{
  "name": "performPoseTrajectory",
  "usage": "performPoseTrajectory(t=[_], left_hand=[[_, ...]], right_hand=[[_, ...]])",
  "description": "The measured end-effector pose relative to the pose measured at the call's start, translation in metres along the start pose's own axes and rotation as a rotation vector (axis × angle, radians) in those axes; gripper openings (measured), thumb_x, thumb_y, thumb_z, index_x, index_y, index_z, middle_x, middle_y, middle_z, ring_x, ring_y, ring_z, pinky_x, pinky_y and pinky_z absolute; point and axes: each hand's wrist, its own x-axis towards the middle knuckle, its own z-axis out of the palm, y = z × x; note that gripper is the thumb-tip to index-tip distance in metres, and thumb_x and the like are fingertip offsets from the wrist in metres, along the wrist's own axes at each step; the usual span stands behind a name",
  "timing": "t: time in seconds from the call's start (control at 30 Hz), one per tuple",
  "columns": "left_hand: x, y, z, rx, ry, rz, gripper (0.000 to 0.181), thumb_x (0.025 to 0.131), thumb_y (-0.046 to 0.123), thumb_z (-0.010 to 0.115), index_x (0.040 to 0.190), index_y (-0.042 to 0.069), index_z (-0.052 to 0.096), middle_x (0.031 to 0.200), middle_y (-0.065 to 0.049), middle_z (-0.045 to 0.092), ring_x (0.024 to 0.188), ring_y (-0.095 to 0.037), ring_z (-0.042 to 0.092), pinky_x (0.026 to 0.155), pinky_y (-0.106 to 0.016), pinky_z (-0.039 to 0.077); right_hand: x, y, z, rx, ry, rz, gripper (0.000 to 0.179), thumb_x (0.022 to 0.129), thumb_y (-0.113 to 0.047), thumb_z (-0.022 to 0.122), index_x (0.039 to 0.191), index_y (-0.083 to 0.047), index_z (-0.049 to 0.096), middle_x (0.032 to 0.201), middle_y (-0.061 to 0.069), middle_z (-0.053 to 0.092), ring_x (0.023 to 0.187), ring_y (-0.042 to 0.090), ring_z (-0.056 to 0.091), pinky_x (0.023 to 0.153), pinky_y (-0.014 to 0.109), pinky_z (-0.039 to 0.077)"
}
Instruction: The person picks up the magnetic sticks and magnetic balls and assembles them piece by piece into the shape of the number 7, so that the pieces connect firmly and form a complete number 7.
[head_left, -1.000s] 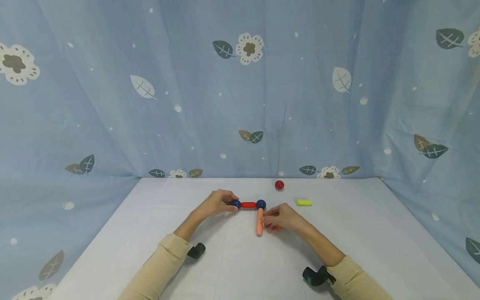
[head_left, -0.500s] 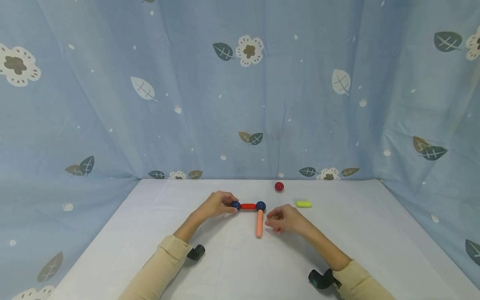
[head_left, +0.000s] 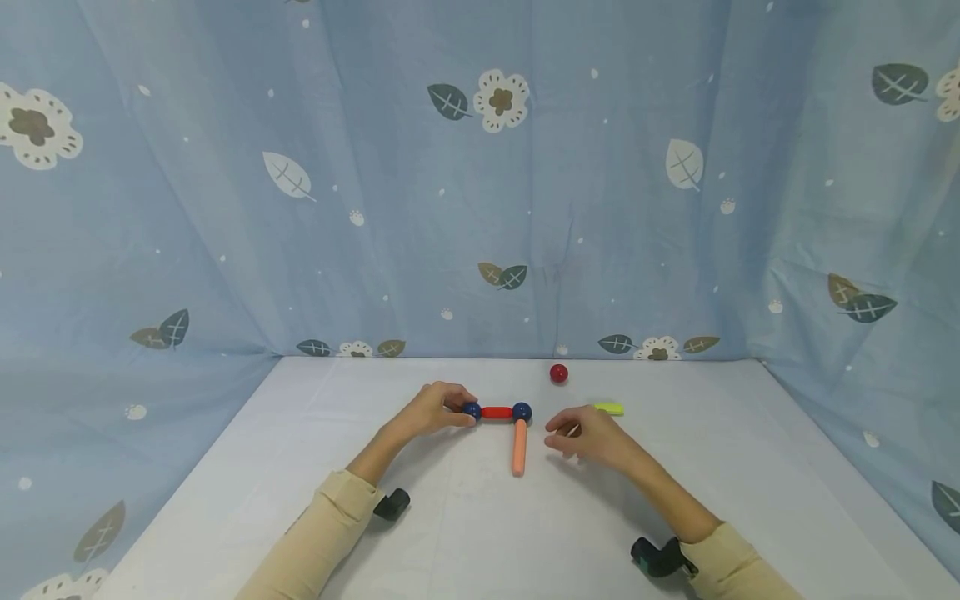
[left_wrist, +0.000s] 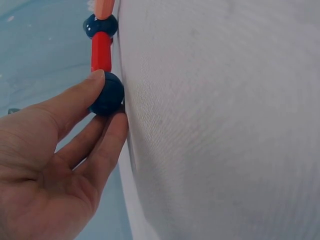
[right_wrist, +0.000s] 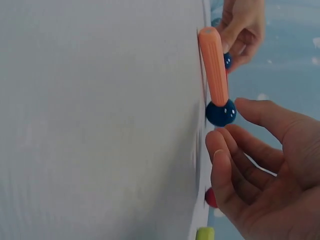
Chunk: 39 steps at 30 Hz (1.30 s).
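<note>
My left hand (head_left: 438, 408) pinches a dark blue ball (left_wrist: 108, 95) between thumb and fingers at the left end of a joined piece. From that ball a short red rod (head_left: 497, 412) runs right to a second blue ball (head_left: 522, 412). A longer orange rod (head_left: 519, 448) extends from the second ball toward the near side of the table. To the right of it, my right hand (head_left: 588, 435) hovers with relaxed fingers and holds nothing. In the right wrist view, the orange rod and second ball appear just beyond those fingertips.
A loose red ball (head_left: 558, 373) lies near the table's back edge. Behind the right hand lies a short yellow-green rod (head_left: 611, 409), partly covered by it. The white tabletop (head_left: 465, 525) ends at a blue patterned curtain (head_left: 405, 208).
My right hand has let go of the orange rod and moved right, now overlapping the yellow-green rod in the head view. The left hand and joined piece have stayed in place.
</note>
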Motion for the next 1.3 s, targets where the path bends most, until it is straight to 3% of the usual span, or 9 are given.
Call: performPoseTrajectory(t=[0.3, 0.73, 1.0, 1.3], left_hand=[[0.000, 0.002, -0.002, 0.004, -0.005, -0.004, 0.031, 0.086, 0.018, 0.076, 0.115, 0.010, 0.070, 0.108, -0.006, 0.074, 0.100, -0.020, 0.069, 0.092, -0.040, 0.055], [0.002, 0.000, 0.001, 0.049, 0.009, 0.012, 0.034, 0.087, 0.020, 0.075, 0.119, 0.009, 0.070, 0.110, -0.007, 0.074, 0.101, -0.020, 0.069, 0.093, -0.041, 0.055], [0.005, -0.002, 0.001, 0.073, 0.031, 0.029, 0.035, 0.087, 0.021, 0.075, 0.119, 0.008, 0.069, 0.112, -0.008, 0.074, 0.099, -0.021, 0.071, 0.094, -0.043, 0.054], [0.006, -0.001, 0.002, 0.092, 0.050, 0.005, 0.036, 0.086, 0.022, 0.077, 0.119, 0.009, 0.070, 0.110, -0.008, 0.074, 0.096, -0.020, 0.071, 0.087, -0.039, 0.056]], right_hand=[[-0.002, 0.009, -0.016, -0.134, 0.093, -0.044, 0.024, 0.086, -0.024, 0.076, 0.106, -0.010, 0.073, 0.087, -0.002, 0.068, 0.076, 0.011, 0.059, 0.064, 0.020, 0.052], [-0.006, 0.017, -0.043, -0.239, 0.137, -0.096, 0.024, 0.087, -0.020, 0.075, 0.105, -0.006, 0.072, 0.088, -0.001, 0.070, 0.080, 0.011, 0.060, 0.071, 0.020, 0.052], [-0.005, 0.026, -0.060, -0.273, 0.164, -0.103, 0.024, 0.086, -0.018, 0.074, 0.106, -0.004, 0.072, 0.093, 0.003, 0.071, 0.084, 0.015, 0.063, 0.076, 0.030, 0.055], [-0.005, 0.040, -0.071, -0.328, 0.192, -0.093, 0.028, 0.085, -0.015, 0.075, 0.109, -0.002, 0.070, 0.105, 0.013, 0.072, 0.093, 0.025, 0.065, 0.085, 0.044, 0.056]])
